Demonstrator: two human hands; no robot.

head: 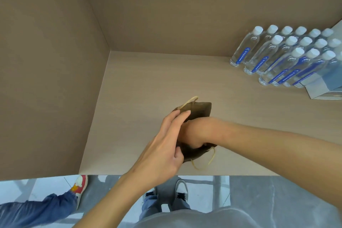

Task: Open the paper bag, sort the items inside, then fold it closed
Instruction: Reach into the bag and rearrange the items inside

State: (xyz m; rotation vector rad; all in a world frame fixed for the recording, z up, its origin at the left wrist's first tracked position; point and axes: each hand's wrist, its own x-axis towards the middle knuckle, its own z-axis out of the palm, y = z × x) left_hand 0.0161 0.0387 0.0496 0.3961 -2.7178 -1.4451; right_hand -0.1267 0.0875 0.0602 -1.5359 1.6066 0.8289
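Observation:
A small dark brown paper bag point(200, 110) with tan cord handles stands on the light wooden counter point(140, 83), near its front edge. My left hand point(164, 146) holds the bag's left rim, fingers over the top edge and thumb on the near side. My right hand point(192, 133) reaches down into the bag's mouth; its fingers are hidden inside, only the wrist and back of the hand show. One handle point(190, 100) sticks up at the far side, the other handle point(207, 163) hangs over the near side. The bag's contents are hidden.
Several clear water bottles point(288, 57) with white caps and blue labels stand in rows at the back right, beside a pale blue box point(322, 87). Brown walls close the counter at the left and back. Another person's leg and red shoe point(80, 185) stand on the floor at the left.

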